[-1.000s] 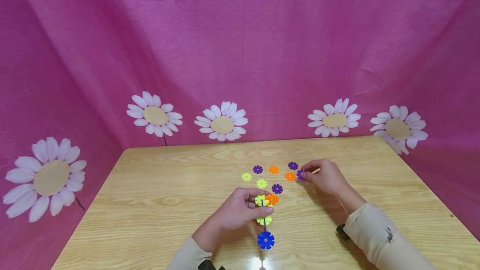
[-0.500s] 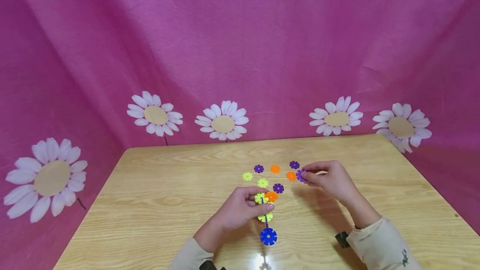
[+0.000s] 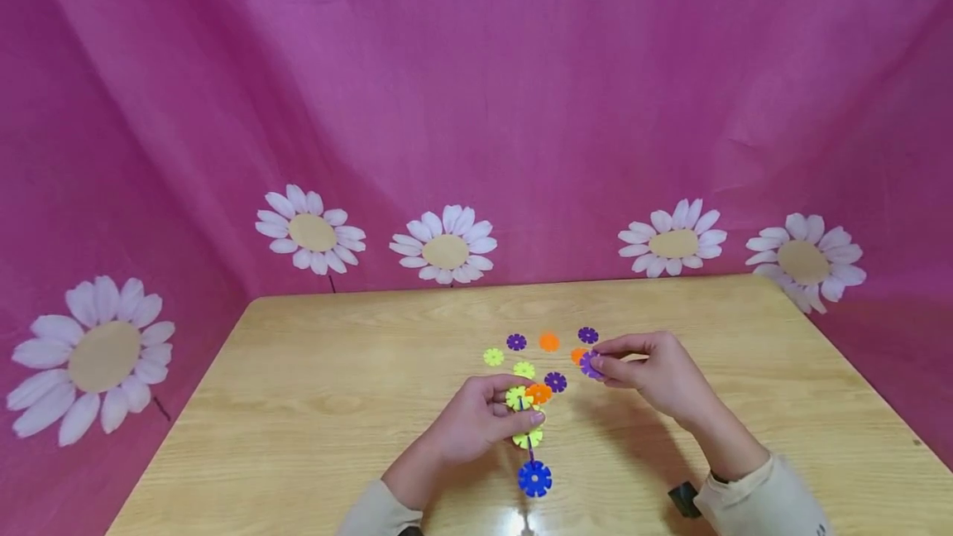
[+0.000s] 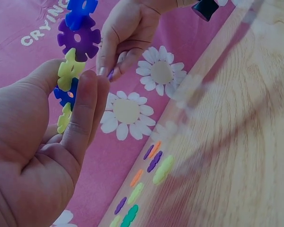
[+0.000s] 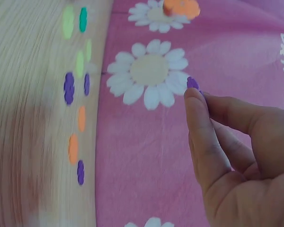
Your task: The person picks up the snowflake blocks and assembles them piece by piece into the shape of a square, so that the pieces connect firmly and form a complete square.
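My left hand (image 3: 471, 422) grips a chain of slotted plastic snowflake discs between thumb and fingers. A blue disc (image 3: 534, 479) forms its near end, with yellow-green discs (image 3: 528, 437) farther along and an orange disc (image 3: 539, 393) slotted on at the far end. In the left wrist view, a purple disc (image 4: 79, 39) also shows in the chain; part of it hides behind the fingers. To the right, my right hand (image 3: 663, 377) pinches a loose purple snowflake disc (image 3: 591, 365) between thumb and fingertips, held up above the table and apart from the chain.
Beyond the hands, several loose discs lie flat on the wooden table (image 3: 335, 370), among them purple (image 3: 516, 342), orange (image 3: 548, 342) and yellow-green (image 3: 494, 356) ones. The left wrist view shows a green disc (image 4: 129, 216). A pink flowered cloth (image 3: 476, 106) hangs behind the table.
My right hand has brought the purple disc a little left and nearer to me, so it now overlaps a loose orange disc in the head view. The left hand keeps its grip, nearly still.
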The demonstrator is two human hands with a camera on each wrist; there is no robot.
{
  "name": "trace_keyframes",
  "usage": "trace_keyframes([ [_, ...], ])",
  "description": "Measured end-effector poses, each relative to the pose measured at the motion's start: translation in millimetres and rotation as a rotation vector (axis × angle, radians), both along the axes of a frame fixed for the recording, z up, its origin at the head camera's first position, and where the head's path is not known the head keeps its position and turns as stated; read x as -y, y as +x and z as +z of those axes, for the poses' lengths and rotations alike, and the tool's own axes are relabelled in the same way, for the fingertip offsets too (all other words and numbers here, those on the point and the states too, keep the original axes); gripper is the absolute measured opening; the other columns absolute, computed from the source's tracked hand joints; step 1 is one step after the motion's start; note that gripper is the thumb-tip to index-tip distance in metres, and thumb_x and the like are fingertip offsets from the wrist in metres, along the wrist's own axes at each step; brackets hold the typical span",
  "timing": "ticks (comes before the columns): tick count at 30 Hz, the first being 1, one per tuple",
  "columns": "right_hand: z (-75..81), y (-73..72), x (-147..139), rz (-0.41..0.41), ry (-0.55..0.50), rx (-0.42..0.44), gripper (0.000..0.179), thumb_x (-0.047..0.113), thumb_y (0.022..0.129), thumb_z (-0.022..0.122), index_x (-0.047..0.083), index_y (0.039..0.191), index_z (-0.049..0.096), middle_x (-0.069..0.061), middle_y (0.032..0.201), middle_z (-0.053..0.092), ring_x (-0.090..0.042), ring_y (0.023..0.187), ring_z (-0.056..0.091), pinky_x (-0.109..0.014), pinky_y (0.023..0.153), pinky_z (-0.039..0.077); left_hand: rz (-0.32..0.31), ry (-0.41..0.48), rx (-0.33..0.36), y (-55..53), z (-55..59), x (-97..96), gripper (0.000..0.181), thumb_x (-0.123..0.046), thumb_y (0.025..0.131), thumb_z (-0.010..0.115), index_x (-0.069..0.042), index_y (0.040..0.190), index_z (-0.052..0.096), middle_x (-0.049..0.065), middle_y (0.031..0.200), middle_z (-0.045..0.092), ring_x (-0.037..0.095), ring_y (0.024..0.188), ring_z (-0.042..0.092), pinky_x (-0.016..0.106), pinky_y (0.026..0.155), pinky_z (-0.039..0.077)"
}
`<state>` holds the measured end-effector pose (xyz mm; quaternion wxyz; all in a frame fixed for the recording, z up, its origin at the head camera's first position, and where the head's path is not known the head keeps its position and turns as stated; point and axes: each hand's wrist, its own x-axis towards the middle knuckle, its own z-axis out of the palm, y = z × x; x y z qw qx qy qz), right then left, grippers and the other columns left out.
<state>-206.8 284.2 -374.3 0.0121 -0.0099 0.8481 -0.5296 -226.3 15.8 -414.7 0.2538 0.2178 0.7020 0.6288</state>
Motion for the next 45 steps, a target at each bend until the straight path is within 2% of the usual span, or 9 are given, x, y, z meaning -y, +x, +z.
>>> trace_keyframes([
  [6, 2.5, 8.1, 17.8, 0.075, -0.080, 0.021, 0.030, 0.015, 0.090, 0.075, -0.006, 0.111, 0.072, -0.016, 0.102, 0.075, -0.019, 0.082, 0.074, -0.035, 0.075, 0.062, -0.001, 0.018, -0.003, 1.2, 0.3, 1.3, 0.043, -0.018, 0.091, 0.074, -0.007, 0.131, 0.062, 0.015, 0.096, 0.076, 0.014, 0.080, 0.072, 0.029, 0.077, 0.061],
  [11, 4.5, 12.5, 23.6, 0.121, -0.093, 0.038, 0.030, 0.016, 0.090, 0.075, -0.007, 0.110, 0.070, -0.017, 0.101, 0.073, -0.024, 0.083, 0.075, -0.036, 0.074, 0.062, -0.021, 0.045, -0.002, 0.8, 1.5, -1.8, 0.042, -0.016, 0.092, 0.073, -0.005, 0.131, 0.062, 0.017, 0.102, 0.076, 0.013, 0.087, 0.073, 0.027, 0.080, 0.060],
  [17, 2.6, 16.9, 22.1, 0.167, -0.097, 0.054, 0.030, 0.017, 0.091, 0.074, -0.007, 0.108, 0.069, -0.016, 0.098, 0.071, -0.024, 0.083, 0.074, -0.033, 0.072, 0.062, -0.073, 0.072, 0.020, 0.6, -2.1, -0.4, 0.047, -0.016, 0.092, 0.073, -0.005, 0.135, 0.058, 0.020, 0.109, 0.074, 0.016, 0.096, 0.074, 0.029, 0.087, 0.059],
  [21, 1.0, 17.8, 22.8, 0.180, -0.102, 0.044, 0.029, 0.016, 0.091, 0.074, -0.007, 0.107, 0.069, -0.017, 0.097, 0.070, -0.024, 0.082, 0.074, -0.035, 0.073, 0.062, -0.093, 0.066, 0.025, 0.6, -2.2, 0.1, 0.050, -0.017, 0.092, 0.073, -0.007, 0.138, 0.056, 0.019, 0.110, 0.074, 0.016, 0.098, 0.074, 0.029, 0.088, 0.059],
  [28, 0.4, 17.4, 25.1, 0.194, -0.112, 0.050, 0.028, 0.017, 0.091, 0.074, -0.007, 0.107, 0.069, -0.015, 0.095, 0.071, -0.026, 0.084, 0.074, -0.038, 0.075, 0.062, -0.098, 0.053, 0.017, 1.9, 0.2, -0.3, 0.050, -0.016, 0.092, 0.072, -0.007, 0.139, 0.056, 0.015, 0.107, 0.075, 0.013, 0.094, 0.073, 0.028, 0.086, 0.059],
  [34, -2.1, 17.9, 26.3, 0.195, -0.159, 0.085, 0.028, 0.014, 0.091, 0.074, -0.009, 0.107, 0.070, -0.015, 0.095, 0.074, -0.020, 0.083, 0.074, -0.036, 0.075, 0.062, -0.120, 0.043, -0.009, 2.5, -1.4, 0.9, 0.049, -0.018, 0.093, 0.071, -0.007, 0.138, 0.056, 0.017, 0.104, 0.075, 0.010, 0.090, 0.073, 0.025, 0.082, 0.059],
  [39, -6.6, 16.7, 26.3, 0.205, -0.218, 0.130, 0.030, 0.011, 0.090, 0.073, -0.013, 0.109, 0.069, -0.015, 0.095, 0.075, -0.016, 0.082, 0.074, -0.038, 0.077, 0.062, -0.156, 0.035, -0.029, 2.0, -5.2, 3.2, 0.049, -0.019, 0.094, 0.070, -0.006, 0.139, 0.056, 0.014, 0.097, 0.075, 0.007, 0.082, 0.069, 0.017, 0.071, 0.056],
  [43, -6.9, 13.7, 25.3, 0.204, -0.242, 0.151, 0.030, 0.009, 0.091, 0.072, -0.014, 0.111, 0.068, -0.014, 0.095, 0.074, -0.015, 0.082, 0.074, -0.038, 0.078, 0.061, -0.168, 0.035, -0.050, -0.3, -5.1, 2.9, 0.050, -0.020, 0.095, 0.070, -0.006, 0.140, 0.054, 0.012, 0.092, 0.074, 0.006, 0.075, 0.065, 0.016, 0.065, 0.050],
  [45, -6.4, 11.4, 25.3, 0.194, -0.247, 0.155, 0.030, 0.008, 0.091, 0.072, -0.014, 0.111, 0.068, -0.014, 0.094, 0.074, -0.015, 0.082, 0.074, -0.037, 0.077, 0.061, -0.159, 0.033, -0.061, -2.0, -4.1, 2.6, 0.050, -0.020, 0.094, 0.070, -0.006, 0.140, 0.054, 0.011, 0.092, 0.074, 0.006, 0.076, 0.066, 0.017, 0.068, 0.053],
])
